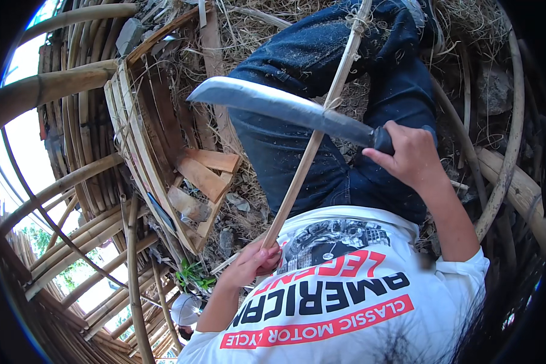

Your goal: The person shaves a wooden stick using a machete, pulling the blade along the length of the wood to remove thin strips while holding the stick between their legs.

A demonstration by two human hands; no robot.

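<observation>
Straw-littered ground, left hand [252, 261] fingers closed around bamboo strip [309, 155], right hand [409, 155] gripping machete [285, 106] blade across it

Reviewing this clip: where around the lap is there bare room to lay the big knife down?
Little. The straw-littered ground between the wooden slat frame and the blue-jeaned leg is the freest patch. Left is crowded with stacked bamboo poles. The right hand grips the long grey machete; the left hand holds the thin bamboo strip.
</observation>
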